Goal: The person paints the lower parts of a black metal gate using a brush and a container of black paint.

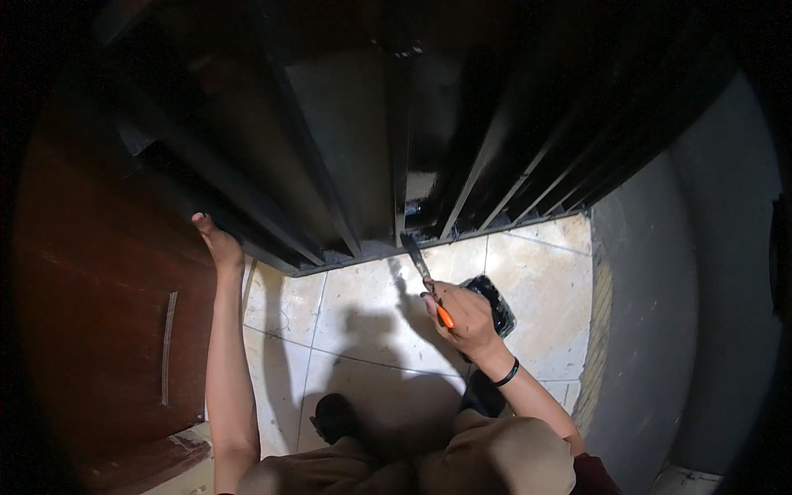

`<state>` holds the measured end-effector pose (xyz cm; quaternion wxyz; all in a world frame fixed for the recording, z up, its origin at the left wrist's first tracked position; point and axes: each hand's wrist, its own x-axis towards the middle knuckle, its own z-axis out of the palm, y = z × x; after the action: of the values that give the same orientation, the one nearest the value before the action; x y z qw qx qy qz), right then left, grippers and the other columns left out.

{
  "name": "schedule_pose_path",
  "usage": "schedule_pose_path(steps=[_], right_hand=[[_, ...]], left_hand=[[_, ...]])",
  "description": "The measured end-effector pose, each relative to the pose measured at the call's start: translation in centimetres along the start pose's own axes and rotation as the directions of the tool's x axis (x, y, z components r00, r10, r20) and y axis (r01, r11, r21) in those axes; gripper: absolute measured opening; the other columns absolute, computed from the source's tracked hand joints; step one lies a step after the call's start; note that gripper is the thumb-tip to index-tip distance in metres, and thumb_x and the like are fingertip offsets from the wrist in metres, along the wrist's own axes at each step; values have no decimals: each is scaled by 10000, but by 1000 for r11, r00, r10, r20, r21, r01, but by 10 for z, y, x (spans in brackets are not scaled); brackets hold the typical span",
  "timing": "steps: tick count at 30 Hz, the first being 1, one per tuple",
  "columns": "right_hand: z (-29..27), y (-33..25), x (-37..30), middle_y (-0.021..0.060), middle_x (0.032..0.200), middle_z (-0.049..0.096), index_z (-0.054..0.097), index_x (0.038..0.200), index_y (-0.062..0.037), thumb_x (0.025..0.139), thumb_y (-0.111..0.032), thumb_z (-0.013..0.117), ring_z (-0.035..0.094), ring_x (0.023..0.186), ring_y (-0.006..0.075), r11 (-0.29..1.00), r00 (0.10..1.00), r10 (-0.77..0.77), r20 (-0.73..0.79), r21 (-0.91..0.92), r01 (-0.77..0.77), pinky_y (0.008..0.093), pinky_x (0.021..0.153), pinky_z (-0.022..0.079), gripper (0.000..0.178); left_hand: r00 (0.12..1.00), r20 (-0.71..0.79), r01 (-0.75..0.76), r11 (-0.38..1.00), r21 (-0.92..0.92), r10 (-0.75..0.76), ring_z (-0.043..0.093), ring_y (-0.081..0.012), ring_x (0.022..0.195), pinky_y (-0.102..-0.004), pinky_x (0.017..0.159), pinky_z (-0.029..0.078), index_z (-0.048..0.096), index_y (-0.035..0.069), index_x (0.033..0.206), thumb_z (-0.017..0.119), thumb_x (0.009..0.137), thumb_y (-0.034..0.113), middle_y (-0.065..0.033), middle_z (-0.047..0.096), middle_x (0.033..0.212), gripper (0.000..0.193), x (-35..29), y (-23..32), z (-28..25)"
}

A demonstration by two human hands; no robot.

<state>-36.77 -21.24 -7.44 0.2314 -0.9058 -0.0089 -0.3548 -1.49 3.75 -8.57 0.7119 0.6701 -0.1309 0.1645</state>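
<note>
If the left hand (220, 245) at ten o'clock, grip unclear, jolts the black barred metal gate (398, 181), the right hand (468, 320), clutching an orange-handled brush (420, 264), could smear cream tiles (540, 280).

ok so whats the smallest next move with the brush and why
I'd probably draw the brush slightly along the bottom rail of the dark gate: its dark tip sits right by that rail, and the right hand has it in its grip.
</note>
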Motion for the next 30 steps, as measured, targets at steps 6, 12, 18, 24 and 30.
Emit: schedule_pose_path(steps=[6,12,18,24,30], right_hand=[[44,32,-18,172,1013,702,648,1151,-1,884,-152,752,717,806,312,995,996,77,39,57,-79,380,693,605,324],[-6,6,31,167,1142,682,667,1141,30,785,-99,820,726,949,305,994,983,-89,-162,52,98,346,798,619,409],[39,38,-33,147,999,685,660,1052,47,816,-54,798,700,799,280,999,998,41,52,-35,-39,354,674,582,291],[38,31,-16,131,972,709,651,1056,21,824,-69,800,704,771,261,978,991,128,-44,172,-118,336,662,583,291],[-3,-6,29,186,1038,688,674,1085,84,759,-59,832,722,843,284,999,998,-4,-58,-42,2,337,707,605,389]], left_hand=[[958,175,222,974,38,-225,43,-398,1541,-562,1242,82,19,158,1625,83,723,992,-155,-7,1687,1230,11,-2,-16],[960,140,235,969,69,-243,2,-419,1539,-618,1229,70,4,190,1625,31,692,1006,-161,-45,1685,1240,12,11,-25],[960,164,240,969,-58,-228,112,-350,1517,-493,1245,98,79,147,1618,224,711,1017,-137,105,1653,1265,-9,43,11],[969,106,226,974,-12,-224,97,-333,1518,-487,1244,81,83,148,1606,193,753,994,-133,93,1653,1206,-16,51,20],[998,47,36,999,23,-37,214,-264,1457,-461,1221,135,285,100,1507,250,864,907,-116,233,1585,1032,7,22,-10]])
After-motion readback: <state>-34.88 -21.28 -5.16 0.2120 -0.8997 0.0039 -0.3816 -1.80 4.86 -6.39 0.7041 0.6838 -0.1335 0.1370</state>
